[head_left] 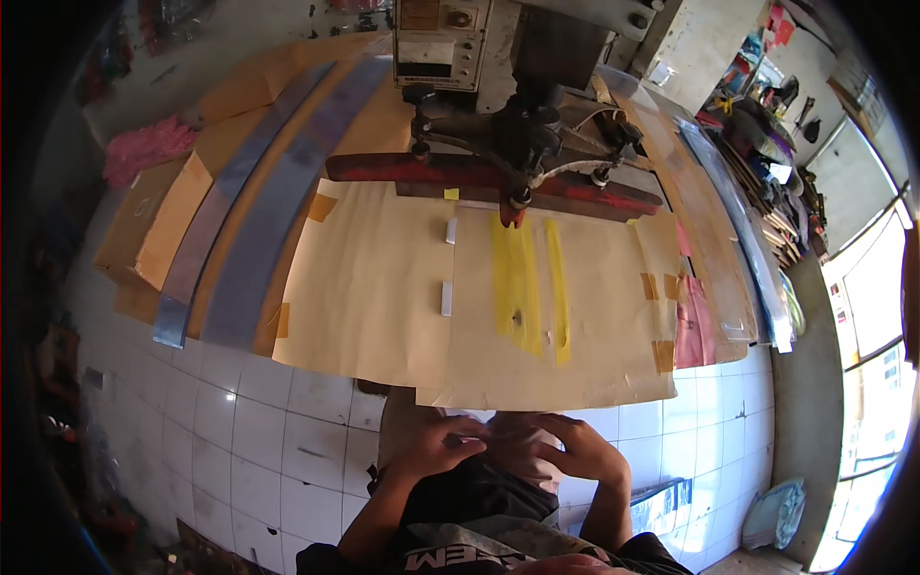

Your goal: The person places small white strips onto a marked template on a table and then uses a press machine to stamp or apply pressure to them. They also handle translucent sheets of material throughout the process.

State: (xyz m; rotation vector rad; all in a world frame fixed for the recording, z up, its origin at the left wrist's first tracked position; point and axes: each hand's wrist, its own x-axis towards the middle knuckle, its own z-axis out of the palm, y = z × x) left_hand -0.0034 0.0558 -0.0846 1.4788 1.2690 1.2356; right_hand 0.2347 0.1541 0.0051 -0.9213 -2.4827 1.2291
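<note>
My left hand and my right hand are in front of my body, just below the near edge of the work surface. The fingers of both hands are curled inward, toward each other. Between them is a pale, pinkish-brown area with a light edge; I cannot make out what it is, or what the fingers hold. Beyond the hands lies a tan paper sheet, joined by an overlapping sheet with yellow tape strips. Two small white blocks, an upper one and a lower one, sit along the seam.
A dark machine head with a red-edged bar spans the sheet's far side, below a control box. Clear bluish strips and a cardboard box stand left. Pink material lies right. White floor tiles show below.
</note>
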